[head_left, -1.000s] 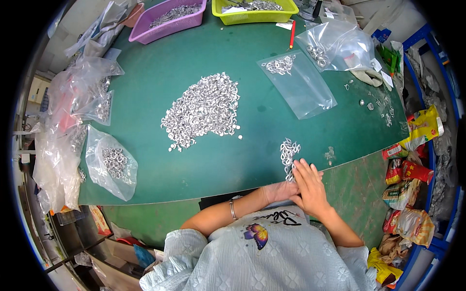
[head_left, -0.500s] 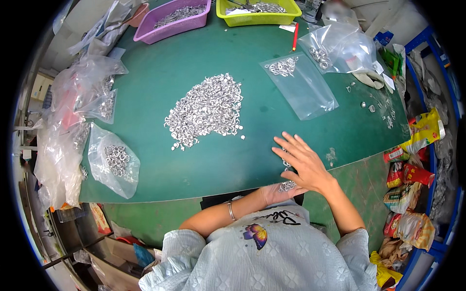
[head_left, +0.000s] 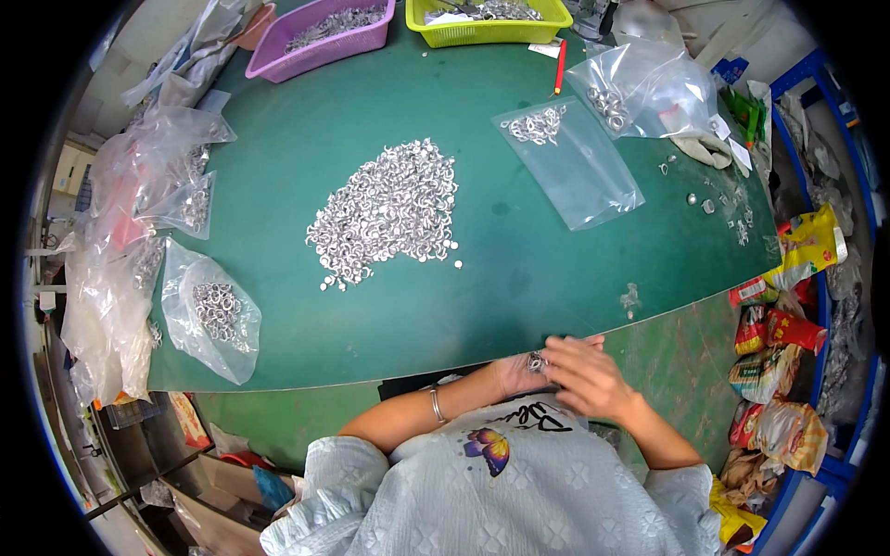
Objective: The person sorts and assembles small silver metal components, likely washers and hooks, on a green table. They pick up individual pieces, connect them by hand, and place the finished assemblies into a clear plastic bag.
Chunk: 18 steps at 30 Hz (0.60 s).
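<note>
My left hand is palm up at the table's near edge, cupped around a small heap of silver metal rings. My right hand lies across its fingertips, with its own fingers stretched out over the rings. Part of the left hand and some of the rings are hidden beneath it. Farther off, left of centre, a large pile of small silver metal pieces covers part of the green table. On the right, a flat clear plastic bag has several silver rings at its far end.
Clear bags of rings line the left side, the closest one near the front edge. A purple basket and a yellow-green basket hold metal pieces at the back. A red pen and another ring bag are back right.
My right hand has come down and toward me from above the table onto the left hand. The rings under it at the table edge are now gathered in the left palm.
</note>
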Motion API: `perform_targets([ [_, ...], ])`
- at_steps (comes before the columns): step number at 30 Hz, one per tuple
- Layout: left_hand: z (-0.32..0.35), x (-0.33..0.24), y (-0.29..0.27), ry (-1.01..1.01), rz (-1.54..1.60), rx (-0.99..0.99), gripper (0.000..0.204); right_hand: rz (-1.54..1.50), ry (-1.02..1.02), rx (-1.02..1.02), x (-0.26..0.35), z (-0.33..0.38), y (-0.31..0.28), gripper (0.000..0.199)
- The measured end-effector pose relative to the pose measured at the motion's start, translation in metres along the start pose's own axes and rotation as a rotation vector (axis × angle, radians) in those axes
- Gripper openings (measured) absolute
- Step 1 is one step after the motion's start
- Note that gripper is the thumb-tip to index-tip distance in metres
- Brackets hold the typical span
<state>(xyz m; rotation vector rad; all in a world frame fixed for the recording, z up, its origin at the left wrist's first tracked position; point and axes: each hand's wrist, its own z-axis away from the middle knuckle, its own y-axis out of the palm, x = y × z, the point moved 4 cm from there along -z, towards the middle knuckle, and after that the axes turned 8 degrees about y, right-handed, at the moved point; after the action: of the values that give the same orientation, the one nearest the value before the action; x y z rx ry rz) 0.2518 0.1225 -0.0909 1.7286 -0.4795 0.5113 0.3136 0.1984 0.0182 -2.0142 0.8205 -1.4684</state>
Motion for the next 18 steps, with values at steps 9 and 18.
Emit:
perform_targets([
  [9, 0.023, 0.010, 0.018, -0.168, -0.759, -0.845, 0.039, 0.542, 0.324, -0.493, -0.072, -0.092, -0.079, 0.040],
  [18, -0.017, 0.041, 0.090, 0.147, -0.593, -0.691, 0.037, 0.658, 0.230, -0.512, -0.089, -0.122, -0.094, 0.004],
])
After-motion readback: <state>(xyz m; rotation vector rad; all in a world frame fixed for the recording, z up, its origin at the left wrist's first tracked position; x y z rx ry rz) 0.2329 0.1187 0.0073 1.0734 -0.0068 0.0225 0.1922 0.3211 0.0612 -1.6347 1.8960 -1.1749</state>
